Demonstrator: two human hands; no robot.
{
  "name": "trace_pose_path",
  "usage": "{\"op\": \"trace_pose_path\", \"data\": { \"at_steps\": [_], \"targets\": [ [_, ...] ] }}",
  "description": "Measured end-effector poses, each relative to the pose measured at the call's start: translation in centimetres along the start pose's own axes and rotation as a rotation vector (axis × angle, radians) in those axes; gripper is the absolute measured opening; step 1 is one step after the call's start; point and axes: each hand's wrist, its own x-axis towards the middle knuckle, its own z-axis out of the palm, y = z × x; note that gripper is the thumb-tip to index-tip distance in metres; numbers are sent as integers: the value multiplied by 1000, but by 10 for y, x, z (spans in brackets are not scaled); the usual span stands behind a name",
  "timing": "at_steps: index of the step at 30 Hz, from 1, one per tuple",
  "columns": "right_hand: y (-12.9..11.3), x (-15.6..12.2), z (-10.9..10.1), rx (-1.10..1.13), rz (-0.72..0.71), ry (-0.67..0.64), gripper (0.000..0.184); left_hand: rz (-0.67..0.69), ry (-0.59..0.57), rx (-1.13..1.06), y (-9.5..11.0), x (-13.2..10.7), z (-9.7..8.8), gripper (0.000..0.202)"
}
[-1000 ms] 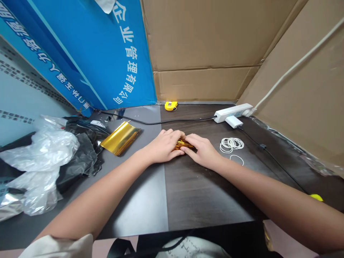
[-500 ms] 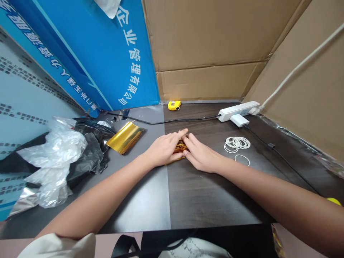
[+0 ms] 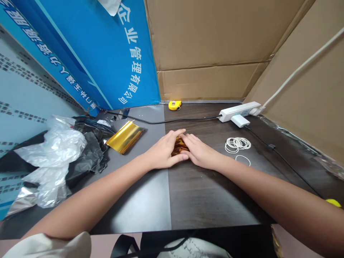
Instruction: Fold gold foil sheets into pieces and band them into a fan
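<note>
In the middle of the table, both hands close around a small bundle of shiny gold foil sheets (image 3: 179, 146). My left hand (image 3: 163, 151) covers its left side, with the thumb along the near edge and the fingers over the far side. Against the right side presses my right hand (image 3: 200, 152), its fingertips meeting those of the left. Only the layered, creased edges show between the palms; most of the foil is hidden. A flatter stack of gold foil sheets (image 3: 125, 137) lies to the left, apart from my hands.
White rubber bands (image 3: 238, 143) lie right of my hands. Behind them stands a white power strip (image 3: 239, 110) with a plugged-in adapter and black cables. A yellow tape measure (image 3: 175, 105) sits at the back. Crumpled clear and black plastic bags (image 3: 57, 147) fill the left. Cardboard walls (image 3: 209, 36) enclose the table.
My hands have drawn in around the foil bundle. The left thumb now reaches further right along the near edge, and less foil shows below it. The other things stay in place.
</note>
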Motion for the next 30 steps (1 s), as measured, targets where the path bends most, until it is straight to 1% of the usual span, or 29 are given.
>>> {"op": "trace_pose_path", "data": {
  "at_steps": [2, 3, 5, 7, 10, 15, 18, 23, 27, 30],
  "targets": [
    [-2, 0, -2, -23, 4, 6, 60, -102, -27, 11, 5, -8, -1, 101],
    [-2, 0, -2, -36, 1, 7, 63, -150, -37, 26, 7, -12, 0, 103],
    [-3, -1, -4, -72, -15, 2, 67, -229, -48, 64, 10, -17, 2, 93],
    [-4, -2, -5, -108, -20, -13, 68, -261, -63, 108, 10, -19, 4, 81],
    [-5, -3, -8, -132, -20, -24, 67, -244, -94, 177, 6, -17, 6, 74],
    [-8, -1, -12, -145, -35, -9, 59, -168, -92, 244, -3, -13, 10, 75],
    [-10, 0, -12, -160, -21, -13, 54, -167, -75, 252, -3, -14, 13, 77],
    [-11, -3, -8, -171, -22, -12, 68, -187, -77, 252, 0, -14, 13, 79],
    [-11, -5, -5, -156, -8, -22, 71, -211, -78, 247, 1, -13, 14, 83],
    [-10, -4, -4, -132, 14, -20, 77, -219, -76, 225, 0, -13, 15, 85]
  ]
}}
